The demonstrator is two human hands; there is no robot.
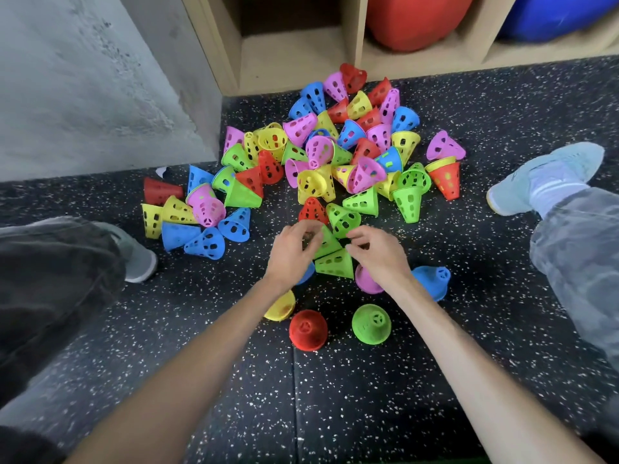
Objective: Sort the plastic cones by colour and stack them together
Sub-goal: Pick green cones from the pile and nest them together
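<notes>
Just this side of the mixed cone pile (335, 155), the left hand (294, 249) and right hand (378, 252) each pinch green cones (330, 254), apparently nesting them; next comes seating one inside the other.

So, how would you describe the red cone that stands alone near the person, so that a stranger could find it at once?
Start from the big pile of cones on the speckled floor and come toward the person, past both hands. Between the forearms, two cones stand upright side by side. The red cone is the left one; its neighbour, the green cone, differs only in colour.
</notes>
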